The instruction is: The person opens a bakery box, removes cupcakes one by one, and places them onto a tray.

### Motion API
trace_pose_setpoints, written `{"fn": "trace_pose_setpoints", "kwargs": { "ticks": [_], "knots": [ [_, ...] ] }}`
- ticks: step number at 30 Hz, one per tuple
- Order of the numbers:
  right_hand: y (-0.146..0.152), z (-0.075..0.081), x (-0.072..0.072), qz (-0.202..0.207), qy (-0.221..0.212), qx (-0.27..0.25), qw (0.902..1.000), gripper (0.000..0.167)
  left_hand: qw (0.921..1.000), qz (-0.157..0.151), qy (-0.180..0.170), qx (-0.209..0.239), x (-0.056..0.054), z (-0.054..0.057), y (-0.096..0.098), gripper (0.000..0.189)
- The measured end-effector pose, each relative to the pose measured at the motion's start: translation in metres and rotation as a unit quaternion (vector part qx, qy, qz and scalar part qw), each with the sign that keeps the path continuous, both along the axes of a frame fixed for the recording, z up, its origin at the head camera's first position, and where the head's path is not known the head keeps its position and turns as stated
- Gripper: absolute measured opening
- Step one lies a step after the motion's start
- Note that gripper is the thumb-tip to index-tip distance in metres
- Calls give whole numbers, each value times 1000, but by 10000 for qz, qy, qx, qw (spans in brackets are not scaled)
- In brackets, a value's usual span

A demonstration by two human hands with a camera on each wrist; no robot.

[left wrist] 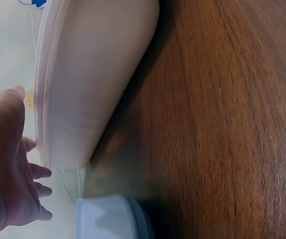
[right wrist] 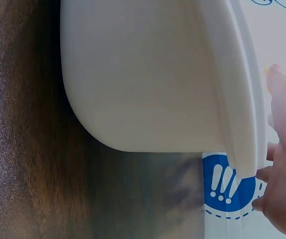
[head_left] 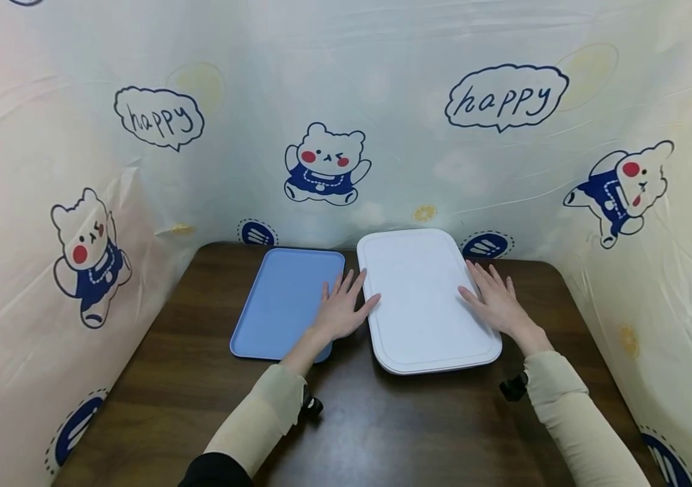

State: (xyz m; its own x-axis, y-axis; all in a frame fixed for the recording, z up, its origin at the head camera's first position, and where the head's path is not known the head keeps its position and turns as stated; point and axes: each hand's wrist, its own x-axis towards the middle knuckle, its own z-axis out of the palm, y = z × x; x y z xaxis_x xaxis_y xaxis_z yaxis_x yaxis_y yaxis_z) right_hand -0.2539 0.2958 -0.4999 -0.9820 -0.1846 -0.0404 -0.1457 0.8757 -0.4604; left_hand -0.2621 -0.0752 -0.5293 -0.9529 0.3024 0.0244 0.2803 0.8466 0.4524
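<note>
A white storage box [left wrist: 95,64] with a white lid [head_left: 425,304] on top stands on the table. At the lid's left edge is my left hand [head_left: 341,312], fingers spread and nearly straight, the thumb reaching over the rim. My right hand [head_left: 494,301] lies along the opposite edge in the same way, its fingers extended. In the right wrist view its fingertips are close to the lid's rim [right wrist: 249,124]; whether they touch it I cannot tell. A blue tray [head_left: 285,297] lies left of the box, partly covered by my left hand.
The brown wooden table [head_left: 394,433] ends against a pale printed curtain [head_left: 406,149] behind the box and along both sides. Dark wrist devices hang below both sleeves, one [head_left: 312,406] at the left and one [head_left: 513,388] at the right.
</note>
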Motion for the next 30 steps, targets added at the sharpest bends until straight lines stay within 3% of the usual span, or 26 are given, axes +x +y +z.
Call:
{"fn": "trace_pose_setpoints", "kwargs": {
  "ticks": [10,17,21,26,30],
  "knots": [
    [1,-9,-2,128,48,189,9997,84,9998,-119,-77,117,3,1,7,83],
    [-5,-11,-1,175,6,120,9998,81,9991,-389,-11,165,2,2,13,80],
    [-7,-10,0,153,27,-4,9999,77,9946,-550,-202,855,1,3,15,79],
    [-8,-6,0,26,-113,-566,9983,79,9759,-478,-564,2053,0,8,18,90],
    [-6,-3,0,-159,-249,-958,9950,80,9721,-395,-599,2235,0,10,20,88]
  ]
}}
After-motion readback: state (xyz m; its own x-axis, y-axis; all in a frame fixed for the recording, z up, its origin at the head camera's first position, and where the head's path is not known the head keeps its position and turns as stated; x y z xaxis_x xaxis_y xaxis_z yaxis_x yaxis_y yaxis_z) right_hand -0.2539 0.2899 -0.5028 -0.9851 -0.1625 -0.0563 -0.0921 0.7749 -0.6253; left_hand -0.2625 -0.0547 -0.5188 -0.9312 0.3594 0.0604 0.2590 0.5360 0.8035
